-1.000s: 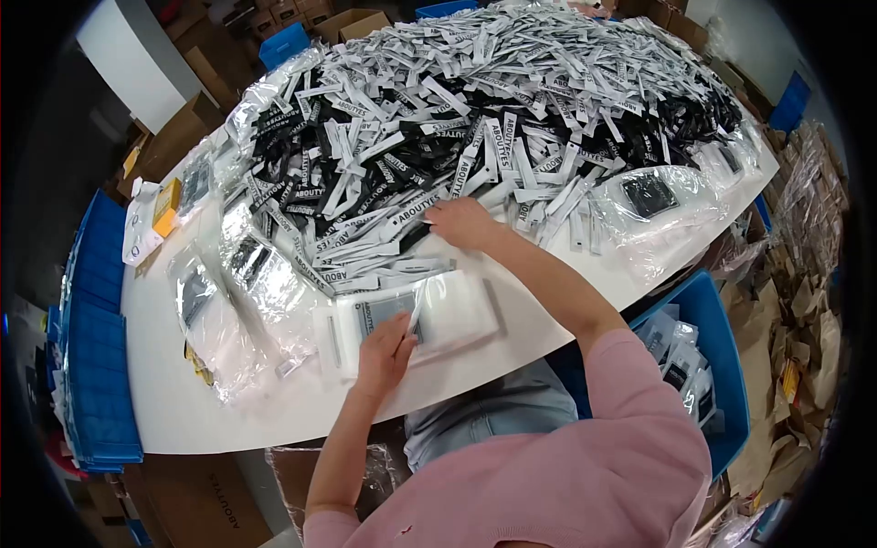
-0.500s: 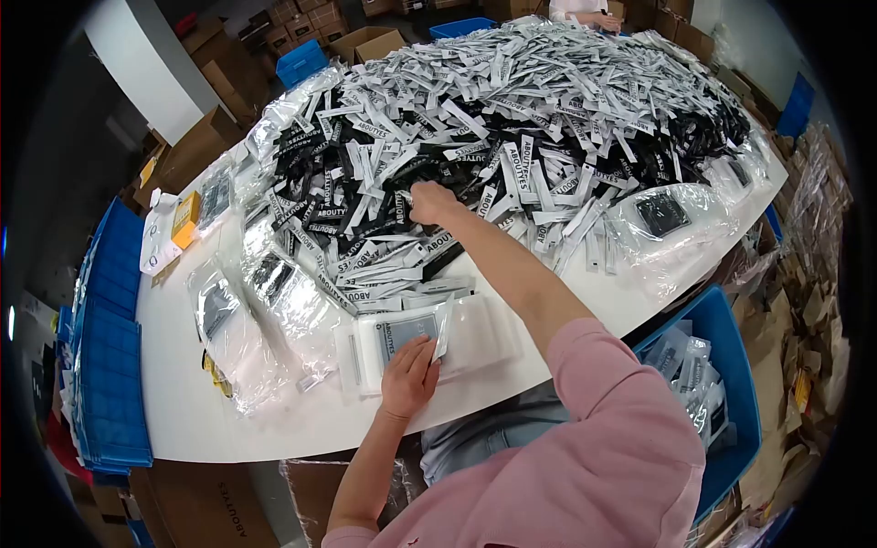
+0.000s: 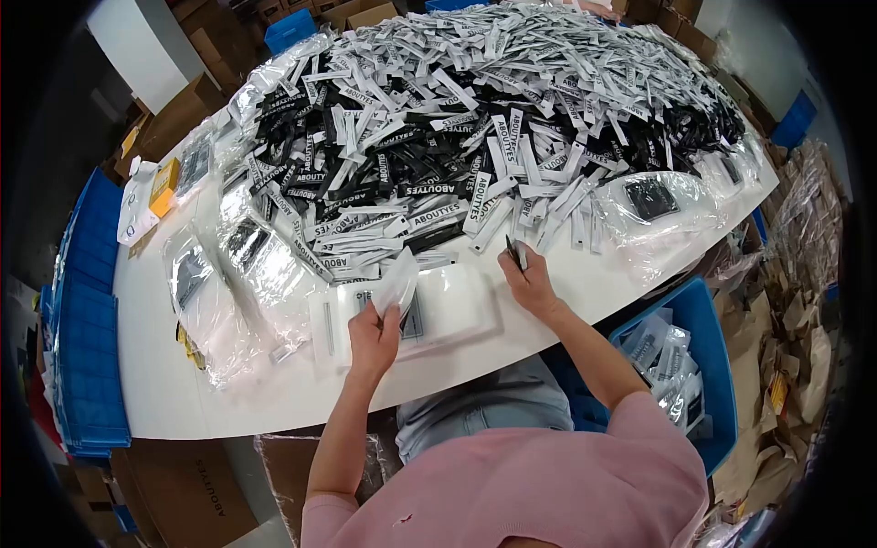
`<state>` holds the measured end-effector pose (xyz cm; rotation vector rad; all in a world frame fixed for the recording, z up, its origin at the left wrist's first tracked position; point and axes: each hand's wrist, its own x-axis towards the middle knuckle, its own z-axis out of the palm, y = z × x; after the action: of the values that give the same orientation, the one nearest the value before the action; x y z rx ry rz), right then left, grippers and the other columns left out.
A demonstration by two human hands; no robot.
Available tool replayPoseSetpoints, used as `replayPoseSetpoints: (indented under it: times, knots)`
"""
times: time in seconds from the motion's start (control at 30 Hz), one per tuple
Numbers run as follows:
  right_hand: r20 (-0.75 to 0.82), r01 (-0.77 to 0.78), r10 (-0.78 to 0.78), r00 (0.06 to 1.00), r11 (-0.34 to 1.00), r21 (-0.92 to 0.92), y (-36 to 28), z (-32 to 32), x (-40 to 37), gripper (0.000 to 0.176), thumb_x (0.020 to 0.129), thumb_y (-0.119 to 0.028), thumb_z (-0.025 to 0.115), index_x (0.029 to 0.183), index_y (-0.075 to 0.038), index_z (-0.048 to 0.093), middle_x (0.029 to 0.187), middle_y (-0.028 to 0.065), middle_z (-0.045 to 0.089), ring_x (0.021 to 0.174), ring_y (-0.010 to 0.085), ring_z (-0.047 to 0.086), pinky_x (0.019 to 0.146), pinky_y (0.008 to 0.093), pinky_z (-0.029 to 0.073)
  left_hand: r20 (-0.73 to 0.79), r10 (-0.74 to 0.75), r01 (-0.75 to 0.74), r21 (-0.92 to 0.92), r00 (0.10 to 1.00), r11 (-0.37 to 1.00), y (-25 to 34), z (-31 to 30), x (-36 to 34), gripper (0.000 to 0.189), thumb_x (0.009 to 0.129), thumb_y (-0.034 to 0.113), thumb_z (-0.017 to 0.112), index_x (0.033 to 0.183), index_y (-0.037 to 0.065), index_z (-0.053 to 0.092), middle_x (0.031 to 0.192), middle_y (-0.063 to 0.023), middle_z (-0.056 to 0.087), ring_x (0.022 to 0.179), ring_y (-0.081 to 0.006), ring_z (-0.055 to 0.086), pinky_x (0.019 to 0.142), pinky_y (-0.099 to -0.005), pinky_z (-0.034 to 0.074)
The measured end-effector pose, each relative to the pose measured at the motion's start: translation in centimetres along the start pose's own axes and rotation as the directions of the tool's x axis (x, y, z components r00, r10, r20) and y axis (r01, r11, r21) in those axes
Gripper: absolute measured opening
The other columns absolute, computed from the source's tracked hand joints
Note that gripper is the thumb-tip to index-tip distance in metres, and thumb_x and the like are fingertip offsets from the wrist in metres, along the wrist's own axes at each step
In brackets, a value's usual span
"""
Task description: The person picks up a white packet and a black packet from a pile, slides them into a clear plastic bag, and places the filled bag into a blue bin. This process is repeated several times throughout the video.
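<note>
My left hand [image 3: 373, 340] pinches a translucent plastic bag [image 3: 396, 285], which stands up from its fingers. Beneath it lies a stack of clear bags [image 3: 466, 306] with grey printed labels. My right hand [image 3: 532, 281], to the right of the stack, is closed around a narrow black packet [image 3: 514, 252] seen nearly edge-on. Just beyond both hands spreads a large heap of slim white and black packets [image 3: 429, 189] lettered ABOUTYES.
Bundles of clear bags lie at left [image 3: 260, 260] and right [image 3: 653, 205] on the white table [image 3: 219, 411]. A blue bin [image 3: 722, 365] with filled bags stands low at right. Blue crates [image 3: 91, 338] line the left edge. A small yellow box [image 3: 164, 185] rests at far left.
My right hand has drawn back from the heap toward me, now with a black packet. My left hand has gone from lying on the stack to pinching a raised bag. The view has shifted slightly.
</note>
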<state>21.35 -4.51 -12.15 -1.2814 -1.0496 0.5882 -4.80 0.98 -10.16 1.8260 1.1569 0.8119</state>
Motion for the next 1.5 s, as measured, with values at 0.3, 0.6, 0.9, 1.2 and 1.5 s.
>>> replayPoseSetpoints:
  times: [0.3,0.6,0.9,1.2,1.5]
  knots:
    - [0.258,-0.535,0.500,0.826,0.840,0.086,-8.4,2.3,-1.0,0.026,0.081,-0.018,0.063,0.065,-0.003,0.050,0.049,-0.0011,0.042,0.043,0.0071,0.036,0.041,0.0240,0.031,0.060,0.851,-0.764,0.477,0.522,0.435,6.2,2.7,0.1,0.039,0.056,-0.001,0.062,0.094,0.005,0.065,0.061,-0.0030,0.039,0.056,-0.0181,0.047,0.046,-0.0283,0.039]
    - [0.483,0.420,-0.213,0.849,0.827,-0.373,-7.7,3.6,-2.0,0.022,0.078,-0.020,0.066,0.077,0.001,0.057,0.056,0.0097,0.052,0.050,0.0117,0.048,0.049,0.0295,0.041,0.179,-0.013,0.085,-0.399,0.984,0.913,5.8,3.0,-0.9,0.018,0.078,0.000,0.058,0.095,-0.008,0.058,0.083,-0.0086,0.062,0.074,-0.0142,0.061,0.069,-0.0259,0.052]
    - [0.425,0.309,-0.082,0.901,0.810,-0.499,-8.2,4.6,-1.3,0.024,0.076,-0.025,0.062,0.085,-0.003,0.057,0.068,0.0127,0.058,0.064,0.0299,0.059,0.053,0.0389,0.045,0.136,-0.073,0.141,-0.604,0.988,0.784,7.2,3.1,0.1,0.009,0.079,-0.003,0.055,0.084,-0.003,0.062,0.074,-0.0032,0.062,0.065,-0.0061,0.056,0.060,-0.0208,0.049]
    - [0.504,0.509,-0.270,0.820,0.746,-0.428,-9.3,6.0,-2.7,0.030,0.059,-0.008,0.065,0.085,-0.004,0.050,0.072,0.0097,0.056,0.065,0.0292,0.057,0.053,0.0383,0.045,-0.044,0.237,-0.241,-0.117,0.970,0.963,4.8,1.8,4.1,0.022,0.060,-0.002,0.063,0.082,-0.003,0.064,0.062,-0.0026,0.056,0.055,-0.0081,0.050,0.052,-0.0198,0.040]
    - [0.220,0.360,-0.298,0.929,0.866,-0.346,-7.0,4.9,0.2,0.023,0.072,-0.016,0.065,0.084,-0.003,0.051,0.074,0.0117,0.056,0.060,0.0313,0.056,0.052,0.0373,0.045,-0.089,0.735,-0.642,0.423,0.672,0.639,9.3,0.1,4.0,0.054,0.061,-0.014,0.052,0.108,0.011,0.063,0.053,-0.0024,0.043,0.043,-0.0126,0.040,0.039,-0.0276,0.032]
